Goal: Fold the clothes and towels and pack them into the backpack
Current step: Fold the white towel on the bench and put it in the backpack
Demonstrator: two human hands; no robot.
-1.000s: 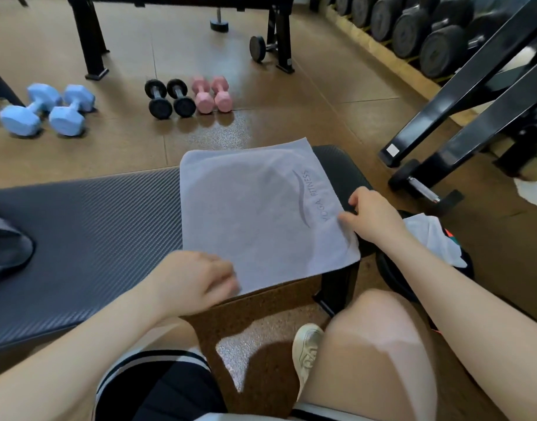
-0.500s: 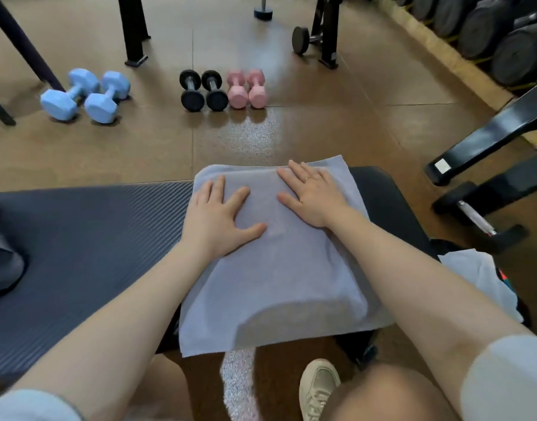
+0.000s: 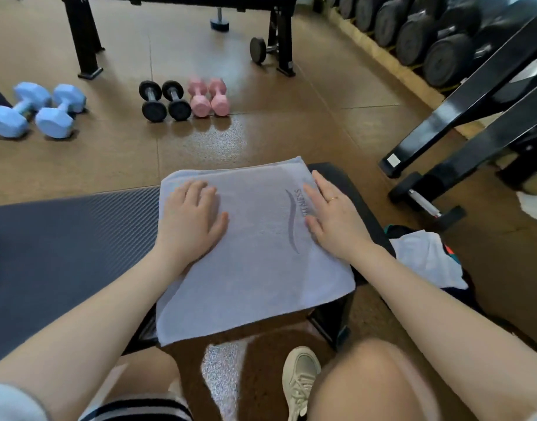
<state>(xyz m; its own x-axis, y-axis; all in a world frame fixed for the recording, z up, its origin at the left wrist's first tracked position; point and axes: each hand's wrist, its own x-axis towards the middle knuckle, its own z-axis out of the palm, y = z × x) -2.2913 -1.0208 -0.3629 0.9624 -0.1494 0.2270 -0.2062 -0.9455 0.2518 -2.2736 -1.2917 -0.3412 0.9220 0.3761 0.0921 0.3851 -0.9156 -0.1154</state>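
1. Because it overhangs the near edge, the pale lavender terry towel with a grey printed logo (image 3: pixel 255 256) lies spread over the end of the dark padded bench (image 3: pixel 63 238), apparently smoothed flat before its next fold.
2. The left hand (image 3: pixel 189 220) presses palm-down on the towel's left part, fingers (image 3: pixel 197 189) straight and close together, holding nothing.
3. The right hand (image 3: pixel 331 220) lies flat over the logo at the right side, fingers (image 3: pixel 317 189) extended, seemingly pinning the cloth so it cannot slide off.
4. A crumpled white garment (image 3: pixel 425 259) waits on something dark just right of the bench, perhaps the backpack; that cannot be told.
5. Pink dumbbells (image 3: pixel 209 97) stand on the floor beyond.
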